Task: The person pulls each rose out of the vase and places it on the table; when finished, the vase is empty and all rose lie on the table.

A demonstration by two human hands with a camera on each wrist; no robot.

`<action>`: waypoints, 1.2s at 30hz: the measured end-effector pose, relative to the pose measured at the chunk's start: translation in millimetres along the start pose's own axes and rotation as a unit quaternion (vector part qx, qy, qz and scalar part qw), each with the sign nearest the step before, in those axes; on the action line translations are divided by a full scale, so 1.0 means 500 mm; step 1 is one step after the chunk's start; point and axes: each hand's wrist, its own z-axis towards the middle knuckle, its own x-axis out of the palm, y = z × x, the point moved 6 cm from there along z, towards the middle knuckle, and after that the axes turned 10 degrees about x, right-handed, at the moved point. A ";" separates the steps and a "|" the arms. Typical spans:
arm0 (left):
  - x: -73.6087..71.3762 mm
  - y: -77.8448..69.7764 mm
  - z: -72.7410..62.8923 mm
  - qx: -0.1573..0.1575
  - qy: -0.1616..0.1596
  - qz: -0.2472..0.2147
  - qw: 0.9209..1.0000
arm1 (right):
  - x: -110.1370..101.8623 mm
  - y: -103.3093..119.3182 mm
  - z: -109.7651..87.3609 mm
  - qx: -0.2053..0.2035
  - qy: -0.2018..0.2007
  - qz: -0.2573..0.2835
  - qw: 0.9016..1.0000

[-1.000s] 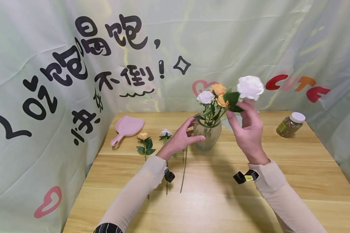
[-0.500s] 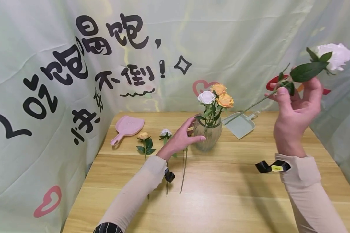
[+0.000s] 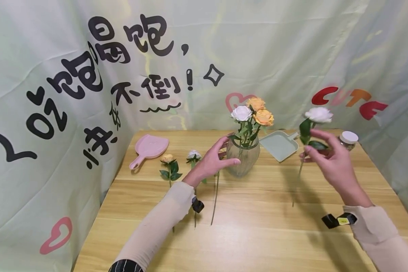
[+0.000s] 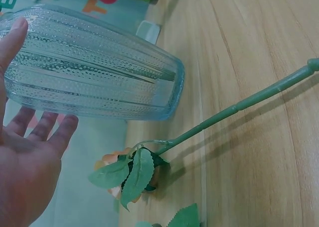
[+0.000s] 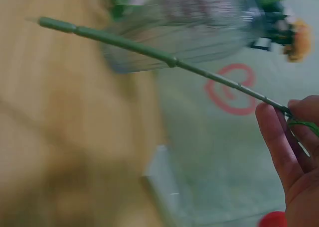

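White petals up top, and that white rose (image 3: 319, 114) is standing in the right hand (image 3: 336, 166), well apart from the glass vase (image 3: 243, 160), over the right side of the wooden table (image 3: 258, 234). It's looking artificial, so it's probably weighing next to nothing. The stem (image 5: 124, 47) is sticking out straight, so it's likely acting stiff, maybe a little springy. Petals are presumably the squashable bit, so up by the leaves (image 3: 305, 130) is making a decent handle, and that's where the thumb and fingers are pinching it. Smooth stem could be twisting in a loose pinch, though.

Vase is probably being the heavy, slippery, breakable one, so it's wanting a hold round the body. The left hand (image 3: 219, 158) is cupping it, fingers curving round one side, thumb lying across the front; can't tell how hard it's pressing.

Looks-wise, the rose is showing a full, slightly blurred bloom over dark green leaves, leaning a touch right, with little joints running along the stem. Whether the tip's touching wood isn't clear. The ribbed, dimpled vase is holding one white flower (image 3: 241, 113) and two orange flowers (image 3: 263, 117).
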 end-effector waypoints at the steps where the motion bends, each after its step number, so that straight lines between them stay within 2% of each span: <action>1: 0.000 0.000 0.000 0.000 0.000 0.000 1.000 | 0.005 -0.020 -0.006 0.014 0.007 -0.034 0.999; 3: 0.000 -0.001 0.000 0.000 0.000 -0.001 1.000 | 0.018 -0.057 -0.019 0.040 0.020 -0.100 0.994; 7: 0.000 -0.002 0.001 0.002 0.000 -0.001 1.000 | 0.046 -0.114 -0.041 0.078 0.047 -0.169 0.981; 15: -0.001 0.000 0.001 -0.005 -0.002 -0.002 1.000 | 0.091 -0.177 -0.071 0.124 0.103 -0.186 0.969; 22: 0.000 0.001 0.001 -0.004 0.000 -0.001 1.000 | 0.111 -0.223 -0.079 0.173 0.128 -0.186 0.959; 30: 0.000 -0.001 0.003 0.004 0.002 0.004 1.000 | 0.130 -0.258 -0.078 0.183 0.141 -0.189 0.954; 36: 0.000 -0.001 0.002 0.004 0.000 0.005 1.000 | 0.136 -0.263 -0.078 0.182 0.135 -0.193 0.955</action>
